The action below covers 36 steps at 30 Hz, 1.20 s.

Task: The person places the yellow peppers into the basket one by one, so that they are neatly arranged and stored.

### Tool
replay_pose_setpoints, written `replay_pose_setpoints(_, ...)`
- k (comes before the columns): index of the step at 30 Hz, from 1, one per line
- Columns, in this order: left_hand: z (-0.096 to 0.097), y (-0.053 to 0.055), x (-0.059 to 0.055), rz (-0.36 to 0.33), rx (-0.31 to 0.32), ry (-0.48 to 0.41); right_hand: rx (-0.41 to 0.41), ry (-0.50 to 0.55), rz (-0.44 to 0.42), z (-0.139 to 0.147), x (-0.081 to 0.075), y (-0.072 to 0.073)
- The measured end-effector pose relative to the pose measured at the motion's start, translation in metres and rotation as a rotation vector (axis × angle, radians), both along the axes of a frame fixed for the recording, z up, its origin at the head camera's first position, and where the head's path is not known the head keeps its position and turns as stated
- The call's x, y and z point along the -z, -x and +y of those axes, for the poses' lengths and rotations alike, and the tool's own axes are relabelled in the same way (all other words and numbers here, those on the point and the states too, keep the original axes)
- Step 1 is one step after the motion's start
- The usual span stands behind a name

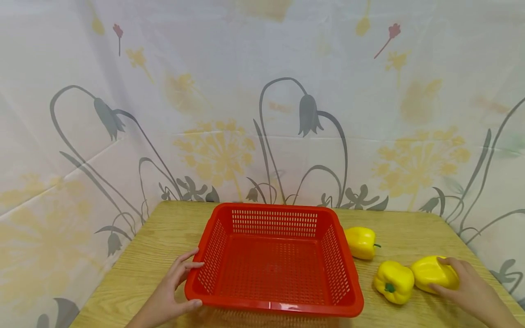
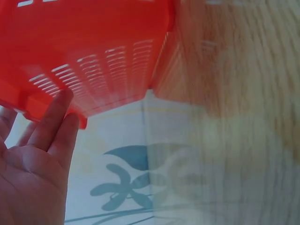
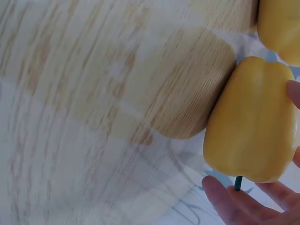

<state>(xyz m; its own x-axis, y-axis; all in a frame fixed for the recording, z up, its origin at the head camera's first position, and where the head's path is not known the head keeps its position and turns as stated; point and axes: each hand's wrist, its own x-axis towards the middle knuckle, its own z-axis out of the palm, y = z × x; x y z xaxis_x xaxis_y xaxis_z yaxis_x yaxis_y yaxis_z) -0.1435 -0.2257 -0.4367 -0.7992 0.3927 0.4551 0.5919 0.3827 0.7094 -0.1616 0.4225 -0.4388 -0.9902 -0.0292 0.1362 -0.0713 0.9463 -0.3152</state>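
A red plastic basket with slotted walls stands on the table. My left hand rests on its near left corner, fingers fairly straight against the side and thumb at the front rim. In the left wrist view those fingers touch the basket's outer wall. At the right, my right hand holds a yellow bell pepper lying on its side, thumb and fingers curled about it. Its green stem shows in the right wrist view. A second yellow bell pepper lies just left of it.
Beside the basket's right wall lies a third yellow bell pepper. The wood-grain table ends at a pale flower-printed sheet that hangs behind and along both sides.
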Motion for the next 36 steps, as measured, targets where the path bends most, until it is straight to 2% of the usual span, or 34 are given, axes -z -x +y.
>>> replay_pose_setpoints(3,0.002,-0.001,0.002,-0.036,0.035,-0.075,0.007,-0.001,0.003,0.0,0.001,0.001)
replay_pose_setpoints(6,0.002,-0.002,0.002,-0.041,0.056,-0.105,0.019,0.01,0.006,-0.001,0.001,0.001)
replay_pose_setpoints(22,0.002,-0.003,0.003,-0.058,0.058,-0.109,0.036,0.057,0.143,-0.002,0.003,-0.001)
replay_pose_setpoints(27,0.004,-0.002,0.002,-0.049,0.048,-0.098,0.043,0.07,0.222,-0.004,-0.004,-0.002)
replay_pose_setpoints(30,0.004,-0.002,0.002,-0.068,0.038,-0.099,0.03,0.073,0.286,-0.008,-0.01,-0.003)
replay_pose_setpoints(36,0.003,-0.002,0.002,-0.089,0.026,-0.101,0.003,0.096,0.356,-0.015,-0.025,-0.005)
